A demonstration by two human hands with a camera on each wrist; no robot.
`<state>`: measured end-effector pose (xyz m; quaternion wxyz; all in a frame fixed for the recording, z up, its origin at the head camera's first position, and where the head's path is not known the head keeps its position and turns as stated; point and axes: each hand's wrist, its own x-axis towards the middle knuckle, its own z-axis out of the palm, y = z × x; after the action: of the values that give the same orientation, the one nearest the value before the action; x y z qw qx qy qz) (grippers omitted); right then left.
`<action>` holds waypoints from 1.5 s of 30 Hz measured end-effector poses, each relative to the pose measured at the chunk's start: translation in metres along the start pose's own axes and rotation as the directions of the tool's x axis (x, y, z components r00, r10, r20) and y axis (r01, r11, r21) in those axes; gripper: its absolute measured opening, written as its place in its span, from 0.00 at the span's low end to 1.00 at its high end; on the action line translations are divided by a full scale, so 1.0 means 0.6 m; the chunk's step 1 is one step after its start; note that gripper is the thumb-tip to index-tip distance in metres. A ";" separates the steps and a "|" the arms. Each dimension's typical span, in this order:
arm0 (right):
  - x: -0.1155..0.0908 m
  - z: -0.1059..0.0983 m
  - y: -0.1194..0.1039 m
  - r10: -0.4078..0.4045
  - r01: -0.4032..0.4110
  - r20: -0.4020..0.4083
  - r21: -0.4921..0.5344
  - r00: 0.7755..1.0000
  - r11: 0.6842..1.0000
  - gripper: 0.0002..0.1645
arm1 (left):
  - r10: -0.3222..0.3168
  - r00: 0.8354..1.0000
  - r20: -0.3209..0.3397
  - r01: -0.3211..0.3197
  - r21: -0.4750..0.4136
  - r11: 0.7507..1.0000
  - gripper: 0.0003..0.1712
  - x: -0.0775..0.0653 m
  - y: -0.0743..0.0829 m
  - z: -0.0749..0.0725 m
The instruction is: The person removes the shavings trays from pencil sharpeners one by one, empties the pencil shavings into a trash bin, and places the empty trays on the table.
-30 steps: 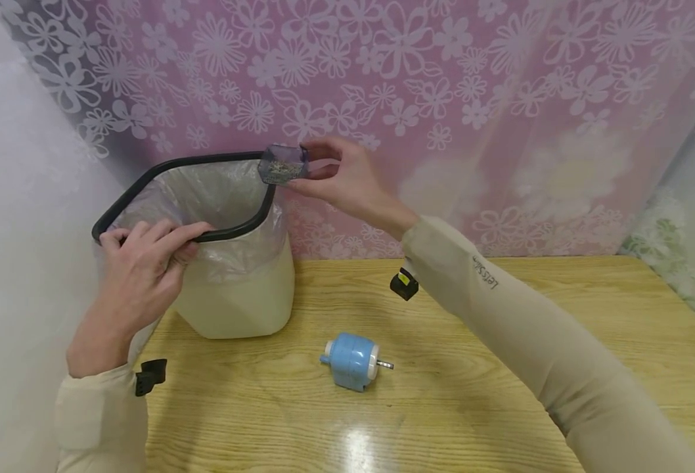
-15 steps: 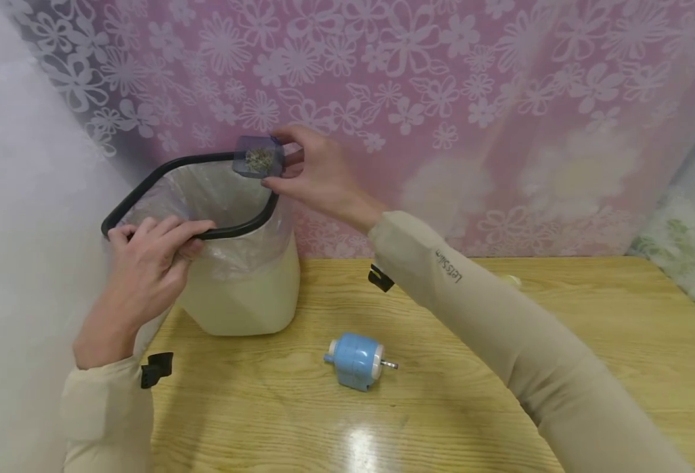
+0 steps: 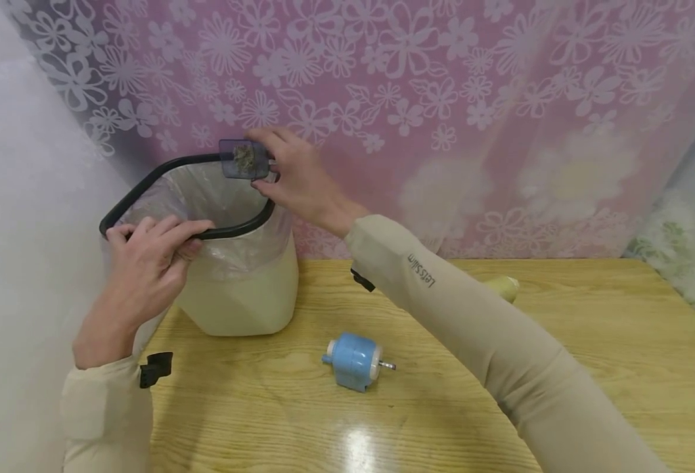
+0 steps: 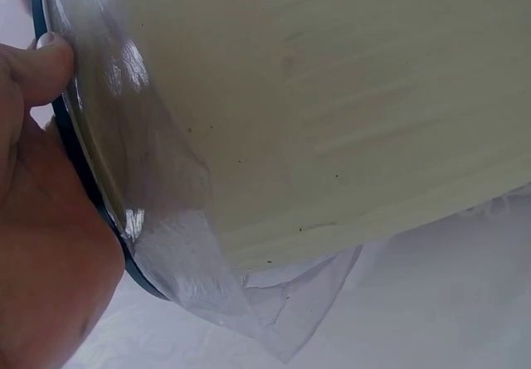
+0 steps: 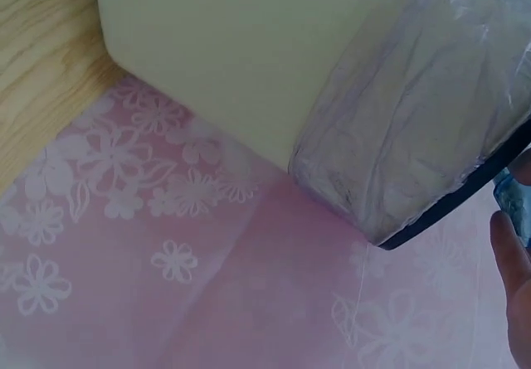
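My left hand [image 3: 143,279] grips the near edge of a cream trash can [image 3: 247,299], its fingers over the black rim [image 3: 241,230] and the thumb on the outer side. A clear plastic bag [image 3: 200,190] lines the can and hangs over the rim. With my right hand [image 3: 303,177] I pinch a small see-through dark shavings drawer [image 3: 260,159] by its end, above the can's far right rim. Greyish-brown shavings [image 3: 243,158] lie inside the tilted drawer. In the right wrist view, part of the drawer [image 5: 516,207] shows beyond the rim.
A blue and white pencil-sharpener-like body [image 3: 353,360] with a metal shaft lies on the wooden table [image 3: 253,407]. Partly behind my right sleeve is a pale yellow-green object [image 3: 506,287]. A pink flowered curtain [image 3: 371,79] stands behind the can, and a pale wall is at left.
My right hand has moved left with the drawer, from the can's right edge to over its opening, and tipped it further. The left hand keeps its hold on the rim.
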<state>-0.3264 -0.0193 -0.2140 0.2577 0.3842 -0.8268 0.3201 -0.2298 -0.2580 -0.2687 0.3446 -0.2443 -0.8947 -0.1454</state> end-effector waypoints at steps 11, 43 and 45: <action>-0.004 0.004 -0.005 -0.086 0.088 0.020 -0.107 0.996 0.990 0.36 | -0.007 1.000 0.002 0.007 0.000 1.000 0.15 -0.001 0.001 -0.001; -0.011 -0.002 -0.020 -0.314 0.363 0.182 -0.467 0.932 0.806 0.30 | -0.003 1.000 -0.010 0.003 0.001 1.000 0.15 0.000 0.000 0.001; -0.011 -0.003 -0.021 -0.306 0.364 0.197 -0.480 0.931 0.798 0.31 | -0.001 1.000 -0.015 0.001 -0.002 1.000 0.15 0.000 -0.001 0.002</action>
<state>-0.3123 -0.0216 -0.2131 0.3566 0.4598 -0.8131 0.0184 -0.2306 -0.2580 -0.2697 0.3511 -0.2430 -0.8920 -0.1483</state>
